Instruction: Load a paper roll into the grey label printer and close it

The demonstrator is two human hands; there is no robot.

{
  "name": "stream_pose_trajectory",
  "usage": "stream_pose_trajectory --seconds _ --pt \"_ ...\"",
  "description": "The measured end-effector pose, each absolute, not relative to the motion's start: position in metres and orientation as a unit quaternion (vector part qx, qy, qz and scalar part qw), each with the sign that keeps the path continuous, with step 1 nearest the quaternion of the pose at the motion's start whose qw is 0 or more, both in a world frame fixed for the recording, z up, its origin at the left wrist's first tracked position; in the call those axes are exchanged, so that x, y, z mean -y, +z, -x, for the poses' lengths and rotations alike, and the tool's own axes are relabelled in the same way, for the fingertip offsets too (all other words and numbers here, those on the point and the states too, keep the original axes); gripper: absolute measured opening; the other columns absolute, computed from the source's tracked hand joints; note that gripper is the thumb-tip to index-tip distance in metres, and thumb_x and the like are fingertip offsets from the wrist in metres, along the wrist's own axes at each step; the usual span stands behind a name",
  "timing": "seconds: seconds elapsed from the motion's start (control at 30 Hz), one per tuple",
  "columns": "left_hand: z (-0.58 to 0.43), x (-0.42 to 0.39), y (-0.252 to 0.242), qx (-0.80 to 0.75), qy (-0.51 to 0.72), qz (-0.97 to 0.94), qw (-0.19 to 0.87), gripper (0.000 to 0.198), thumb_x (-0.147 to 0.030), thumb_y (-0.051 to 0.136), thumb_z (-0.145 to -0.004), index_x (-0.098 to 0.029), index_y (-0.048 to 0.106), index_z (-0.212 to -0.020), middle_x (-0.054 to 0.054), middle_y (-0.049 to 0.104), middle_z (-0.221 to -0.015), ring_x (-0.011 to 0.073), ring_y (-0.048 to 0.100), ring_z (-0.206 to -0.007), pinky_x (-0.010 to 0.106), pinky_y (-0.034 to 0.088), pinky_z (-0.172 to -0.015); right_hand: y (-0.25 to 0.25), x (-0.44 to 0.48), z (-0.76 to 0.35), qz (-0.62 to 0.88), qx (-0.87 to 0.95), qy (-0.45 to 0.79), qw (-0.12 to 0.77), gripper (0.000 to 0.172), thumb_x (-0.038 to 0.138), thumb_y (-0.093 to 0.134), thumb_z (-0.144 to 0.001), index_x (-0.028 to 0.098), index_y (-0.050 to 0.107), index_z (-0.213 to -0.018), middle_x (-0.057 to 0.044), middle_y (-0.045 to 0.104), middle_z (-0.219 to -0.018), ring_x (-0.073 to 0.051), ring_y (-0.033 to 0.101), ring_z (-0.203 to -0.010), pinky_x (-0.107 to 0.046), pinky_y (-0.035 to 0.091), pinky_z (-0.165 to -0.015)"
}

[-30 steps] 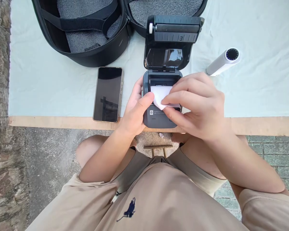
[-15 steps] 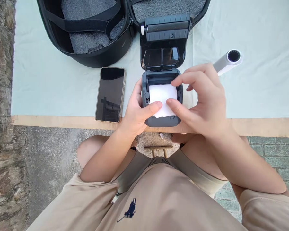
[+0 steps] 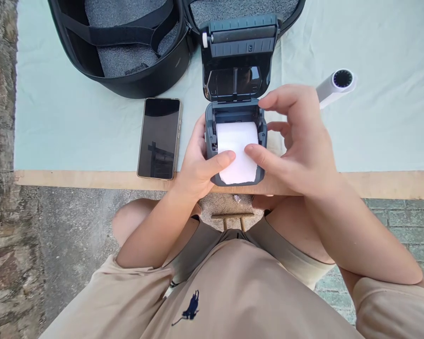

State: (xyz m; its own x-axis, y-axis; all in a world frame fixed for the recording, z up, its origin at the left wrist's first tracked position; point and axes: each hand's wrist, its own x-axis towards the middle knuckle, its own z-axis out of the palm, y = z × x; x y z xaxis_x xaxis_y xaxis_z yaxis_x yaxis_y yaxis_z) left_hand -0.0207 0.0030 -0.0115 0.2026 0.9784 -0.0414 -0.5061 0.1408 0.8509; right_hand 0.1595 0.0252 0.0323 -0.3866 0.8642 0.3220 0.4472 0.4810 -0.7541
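Note:
A small dark portable printer (image 3: 209, 113) stands at the table's front edge with its lid (image 3: 235, 82) up. Inside lies a white paper roll (image 3: 237, 134); its torn-edged loose end hangs forward over the printer's front. My left hand (image 3: 201, 167) wraps the printer's left side, its thumb pressing on the paper; its other fingers are mostly hidden. My right hand (image 3: 300, 141) is at the right side with fingers apart. Its thumb rests on the paper's right part, and the index fingertip is at the printer's back right corner.
A phone (image 3: 159, 139) lies left of the printer, screen up. Behind it is an open black case (image 3: 144, 84) with grey foam and a strap. A white cylindrical object (image 3: 330, 92) with a dark round end is on the right. A pale cloth (image 3: 392, 117) covers the table.
The paper's loose end has come further forward and now covers the printer's front button. My right index finger has moved back off the roll to the printer's rear corner.

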Motion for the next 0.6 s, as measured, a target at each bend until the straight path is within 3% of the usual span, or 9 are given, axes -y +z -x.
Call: stream_pose_trajectory --seconds 0.17,0.37,0.47,0.6 --pt "0.02 -0.003 -0.011 -0.349 0.533 -0.371 0.676 0.064 -0.04 0.081 -0.07 -0.029 0.049 -0.124 0.005 0.067 -0.119 0.033 0.066 -0.117 0.036 0.063 -0.079 0.031 -0.026 -0.161 0.412 0.774 0.319 0.359 0.046 0.033 0.07 -0.081 0.03 0.046 -0.121 -0.006 0.052 -0.127 -0.024 0.053 -0.123 -0.038 0.059 -0.085" --pt "0.021 -0.003 -0.014 -0.36 0.525 -0.413 0.652 0.077 -0.04 0.085 -0.063 -0.028 0.046 -0.128 0.009 0.059 -0.136 0.036 0.057 -0.128 0.044 0.057 -0.095 0.029 -0.032 -0.16 0.395 0.688 0.393 0.466 0.055 0.044 0.063 -0.089 0.033 0.039 -0.137 -0.004 0.042 -0.146 -0.021 0.044 -0.139 -0.036 0.053 -0.104" --pt "0.022 -0.003 -0.018 -0.35 0.526 -0.436 0.64 0.094 -0.039 0.086 -0.061 -0.033 0.034 -0.14 0.009 0.053 -0.143 0.0347 0.057 -0.128 0.044 0.056 -0.096 0.033 -0.03 -0.158 0.406 0.679 0.41 0.455 0.05 0.048 0.05 -0.096 0.034 0.035 -0.142 -0.003 0.045 -0.144 -0.022 0.047 -0.138 -0.034 0.057 -0.096" --pt "0.022 -0.002 -0.021 -0.344 0.529 -0.445 0.635 0.098 -0.04 0.085 -0.062 -0.035 0.029 -0.143 0.01 0.053 -0.142 0.0354 0.059 -0.126 0.047 0.055 -0.096 0.033 -0.027 -0.156 0.425 0.693 0.376 0.445 0.046 0.053 0.047 -0.096 0.037 0.039 -0.139 -0.002 0.05 -0.134 -0.018 0.061 -0.115 -0.029 0.059 -0.082"
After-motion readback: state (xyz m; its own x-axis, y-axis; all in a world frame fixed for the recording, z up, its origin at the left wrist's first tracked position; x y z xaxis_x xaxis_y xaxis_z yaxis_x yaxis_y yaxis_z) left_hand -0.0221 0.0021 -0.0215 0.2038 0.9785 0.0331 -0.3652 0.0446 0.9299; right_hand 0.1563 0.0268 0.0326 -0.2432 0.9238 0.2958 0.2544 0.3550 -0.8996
